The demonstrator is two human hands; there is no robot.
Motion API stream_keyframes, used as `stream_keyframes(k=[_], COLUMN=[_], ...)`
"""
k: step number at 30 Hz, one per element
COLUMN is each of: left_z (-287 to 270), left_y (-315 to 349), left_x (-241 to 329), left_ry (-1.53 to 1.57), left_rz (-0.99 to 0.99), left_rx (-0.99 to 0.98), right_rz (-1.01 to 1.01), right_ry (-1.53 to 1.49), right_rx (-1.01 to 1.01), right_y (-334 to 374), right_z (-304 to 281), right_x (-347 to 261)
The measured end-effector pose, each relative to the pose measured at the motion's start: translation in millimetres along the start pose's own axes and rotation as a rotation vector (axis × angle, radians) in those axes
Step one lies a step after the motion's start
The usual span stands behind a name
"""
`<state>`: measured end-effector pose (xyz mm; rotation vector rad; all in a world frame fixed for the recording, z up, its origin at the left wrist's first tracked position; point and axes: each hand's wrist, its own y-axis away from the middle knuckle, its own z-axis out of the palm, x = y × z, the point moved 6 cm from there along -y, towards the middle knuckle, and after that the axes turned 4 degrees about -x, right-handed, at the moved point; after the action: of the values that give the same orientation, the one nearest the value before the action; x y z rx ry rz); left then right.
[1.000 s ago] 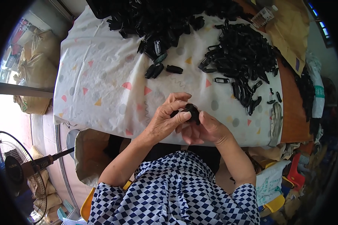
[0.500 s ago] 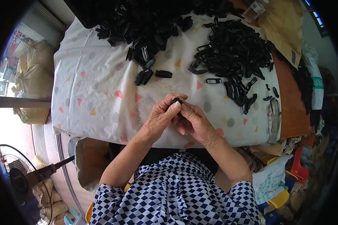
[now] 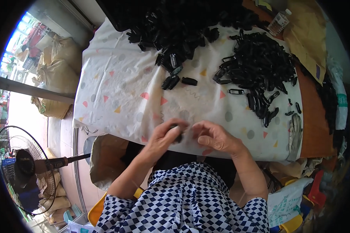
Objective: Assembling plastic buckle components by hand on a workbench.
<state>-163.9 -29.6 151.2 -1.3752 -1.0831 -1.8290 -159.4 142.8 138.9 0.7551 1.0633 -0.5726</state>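
Note:
My left hand (image 3: 164, 136) is closed round a small black plastic part (image 3: 178, 136) near the table's front edge. The fingers cover much of the part. Just to the right, my right hand (image 3: 217, 137) is apart from it, fingers loosely curved and spread, with nothing seen in them. Beyond my hands a few single black parts (image 3: 189, 81) lie in front of a large dark heap (image 3: 179, 39). To the right a second heap of black plastic parts (image 3: 260, 62) spreads over the cloth, with one narrow black frame (image 3: 236, 91) at its near edge.
A patterned white cloth (image 3: 120, 97) covers the table. On the right are a clear bottle (image 3: 279, 22), brown paper (image 3: 307, 39) and a folded pale bundle (image 3: 295, 134). An open sack (image 3: 105, 159) stands below the front edge, and a fan (image 3: 25, 163) is at the left.
My hands have come apart; the right one has let go of the black part, which stays in my left hand. The whole view has shifted, with the table now further right.

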Motion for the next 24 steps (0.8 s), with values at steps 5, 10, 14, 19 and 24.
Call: stream_keyframes(k=[5,10,14,19,24], left_z=[-118.4,-117.1,-70.7,-26.2,-22.5], left_y=[120.3,130.8,42.4,-86.1,-144.6], left_x=[-32.5,6.4,19.6,33.8,35.1], left_ry=[-0.516,-1.255,-0.815,-0.871,-1.216], left_rz=[-0.242,0.046,0.029,0.168,0.123], left_rx=[0.264,0.458,0.328,0.231,0.274], right_rz=[-0.178,-0.244,-0.121,-0.095,-0.216], right_ry=[0.821,1.361,1.591,1.600,1.276], right_rx=[0.539,0.742,0.754,0.685,0.722], right_y=[15.6,14.7,6.4,-0.9,6.2], right_z=[-65.0,-90.3,-105.1,-107.0,-106.5], right_x=[-44.8,-71.0,-68.8,-70.3,-65.8])
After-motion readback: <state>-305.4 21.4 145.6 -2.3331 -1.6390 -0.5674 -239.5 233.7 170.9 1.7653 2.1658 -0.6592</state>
